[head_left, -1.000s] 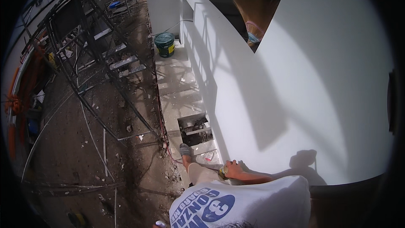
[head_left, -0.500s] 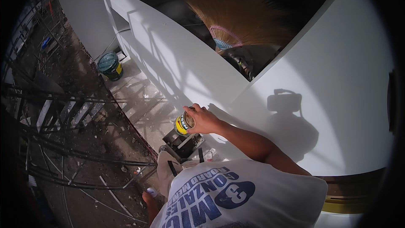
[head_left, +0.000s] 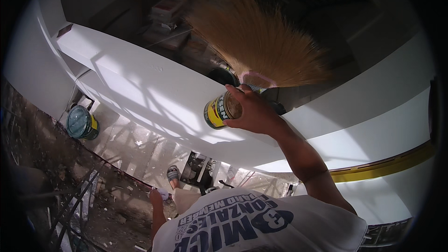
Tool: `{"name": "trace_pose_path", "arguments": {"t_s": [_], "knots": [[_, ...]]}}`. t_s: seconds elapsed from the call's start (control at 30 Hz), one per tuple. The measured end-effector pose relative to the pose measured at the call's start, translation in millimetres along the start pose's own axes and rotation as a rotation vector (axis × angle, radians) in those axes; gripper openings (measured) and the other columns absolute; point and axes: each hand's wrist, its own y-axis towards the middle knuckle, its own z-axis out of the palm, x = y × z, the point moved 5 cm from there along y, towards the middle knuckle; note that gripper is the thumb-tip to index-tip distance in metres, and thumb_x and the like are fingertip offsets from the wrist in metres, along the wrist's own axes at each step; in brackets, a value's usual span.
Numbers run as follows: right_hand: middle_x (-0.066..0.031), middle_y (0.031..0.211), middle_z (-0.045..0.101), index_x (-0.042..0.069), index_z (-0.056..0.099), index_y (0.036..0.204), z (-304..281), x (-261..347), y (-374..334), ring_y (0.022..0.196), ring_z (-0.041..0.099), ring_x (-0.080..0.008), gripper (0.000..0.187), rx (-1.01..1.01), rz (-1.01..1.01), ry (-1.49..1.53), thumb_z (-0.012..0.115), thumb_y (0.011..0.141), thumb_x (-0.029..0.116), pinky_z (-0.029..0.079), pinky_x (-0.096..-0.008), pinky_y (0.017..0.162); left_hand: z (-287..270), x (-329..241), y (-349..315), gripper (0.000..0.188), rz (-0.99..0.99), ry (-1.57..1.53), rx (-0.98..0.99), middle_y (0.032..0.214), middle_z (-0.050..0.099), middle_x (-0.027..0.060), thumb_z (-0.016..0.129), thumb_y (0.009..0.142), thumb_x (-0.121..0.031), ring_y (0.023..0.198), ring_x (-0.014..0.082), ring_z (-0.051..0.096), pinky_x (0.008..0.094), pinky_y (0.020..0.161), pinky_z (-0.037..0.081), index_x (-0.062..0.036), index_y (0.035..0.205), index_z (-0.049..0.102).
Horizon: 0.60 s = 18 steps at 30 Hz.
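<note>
Held by its rim in my right hand is a small yellow and dark green paint can, with my fingers and thumb spread across its top. The can is at the white wall ledge; whether it rests there or hangs just above, I cannot tell. Brownish material shows at the can's top, partly behind my fingers. Low beside my body, my left hand is closed on a small whitish thing, too small to name.
Behind the ledge a straw broom stands with its bristles up, near the can. A green lidded bucket sits on the walkway at left. By my sandalled foot is a dark box-like opening. Debris and metal bars lie lower left.
My right hand has raised the paint can from low over the walkway up to the wall ledge, near the broom. The view has turned, and my left hand stays low.
</note>
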Motion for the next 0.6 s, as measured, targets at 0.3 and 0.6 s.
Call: {"name": "trace_pose_path", "arguments": {"t_s": [0.3, 0.6], "knots": [[-0.0246, 0.148, 0.045, 0.005, 0.040, 0.154, 12, -6, 64, 0.138, 0.048, -0.0366, 0.097, 0.029, 0.109, 0.006, 0.087, 0.075, 0.036, 0.042, -0.0426, 0.114, -78, -43, 108, 0.032, 0.059, -0.671, 0.280, 0.093, 0.066, 0.0284, 0.047, 0.096, -0.021, 0.086, 0.0432, 0.065, 0.0487, 0.080, 0.050, 0.0078, 0.099, 0.061], [-0.0240, 0.147, 0.043, 0.009, 0.044, 0.152, 20, -25, 64, 0.132, 0.051, -0.0439, 0.093, -0.065, 0.053, 0.019, 0.085, 0.074, 0.039, 0.047, -0.0482, 0.108, -138, -192, 119, 0.032, 0.185, -0.850, 0.832, 0.085, 0.064, 0.0131, 0.048, 0.099, -0.026, 0.081, 0.0226, 0.062, 0.0391, 0.075, 0.049, 0.0027, 0.095, 0.063]]}}
